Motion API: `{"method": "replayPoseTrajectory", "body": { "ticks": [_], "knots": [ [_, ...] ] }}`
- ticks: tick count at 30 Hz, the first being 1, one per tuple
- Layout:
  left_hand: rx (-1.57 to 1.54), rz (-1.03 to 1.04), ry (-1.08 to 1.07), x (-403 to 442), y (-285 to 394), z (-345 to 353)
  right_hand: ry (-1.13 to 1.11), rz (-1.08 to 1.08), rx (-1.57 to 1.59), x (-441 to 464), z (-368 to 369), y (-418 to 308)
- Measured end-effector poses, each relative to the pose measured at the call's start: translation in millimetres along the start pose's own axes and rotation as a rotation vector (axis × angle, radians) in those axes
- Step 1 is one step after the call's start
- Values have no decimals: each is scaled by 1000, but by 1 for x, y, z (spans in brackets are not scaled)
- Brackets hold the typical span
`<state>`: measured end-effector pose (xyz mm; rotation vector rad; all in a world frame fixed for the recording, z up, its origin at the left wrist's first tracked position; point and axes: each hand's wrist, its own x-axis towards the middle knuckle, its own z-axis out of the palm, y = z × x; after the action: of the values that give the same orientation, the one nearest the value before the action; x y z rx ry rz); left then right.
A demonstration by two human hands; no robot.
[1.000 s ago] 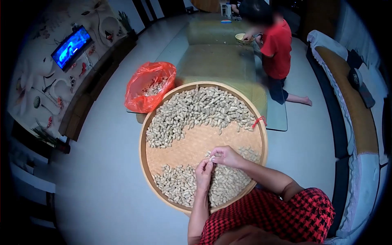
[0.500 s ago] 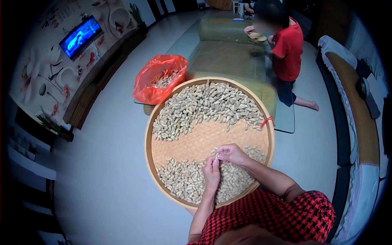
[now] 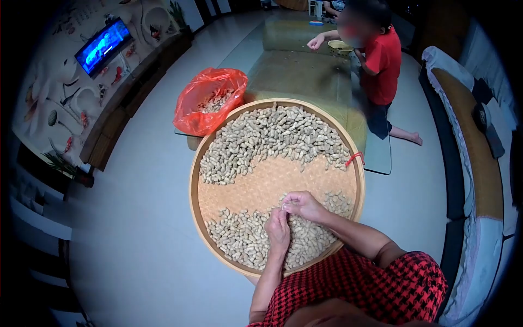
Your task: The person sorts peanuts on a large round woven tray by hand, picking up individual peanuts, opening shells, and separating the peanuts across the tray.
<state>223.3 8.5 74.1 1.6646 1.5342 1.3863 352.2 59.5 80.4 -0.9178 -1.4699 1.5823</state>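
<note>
A round woven bamboo tray [image 3: 229, 197] with a raised rim holds many unshelled peanuts [image 3: 278, 131], gathered in a far band and a near pile [image 3: 239, 237]. Over the near pile my two hands meet at the fingertips. My left hand [image 3: 278, 231] is closed in a pinch, thumb and fingers pointing up. From the right, my right hand [image 3: 305, 207] pinches at the same spot. A small pale peanut [image 3: 284, 206] appears between the fingertips, mostly hidden by them.
A red plastic bag [image 3: 188, 109] with peanuts inside stands by the tray's far left rim. Behind is a glass-topped table [image 3: 305, 76]. A person in a red shirt [image 3: 381, 65] kneels there with a bowl [image 3: 340, 47]. A sofa [image 3: 479, 158] lines the right side.
My hands stay pinched together, shifting only slightly. The view has moved a little. Across the table, the person's hand has moved away from the face and out to the left over the table.
</note>
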Motion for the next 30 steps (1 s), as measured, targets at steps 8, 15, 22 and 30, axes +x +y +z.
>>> {"method": "replayPoseTrajectory", "body": {
  "ticks": [8, 15, 22, 30],
  "knots": [
    [-98, -39, -24, 1, -5, 1, 46, 100, -16, -2, 5, -3],
    [-533, -378, 61, 10, 9, 2, 135, 31, 195, 1, 18, -20],
    [-1056, -574, -28, 19, 8, -7, 62, 120, 383, -1, 20, -27],
    [-980, -512, 28, 17, 12, -11, 63, 146, 474, -2, 24, -26]
  ]
}}
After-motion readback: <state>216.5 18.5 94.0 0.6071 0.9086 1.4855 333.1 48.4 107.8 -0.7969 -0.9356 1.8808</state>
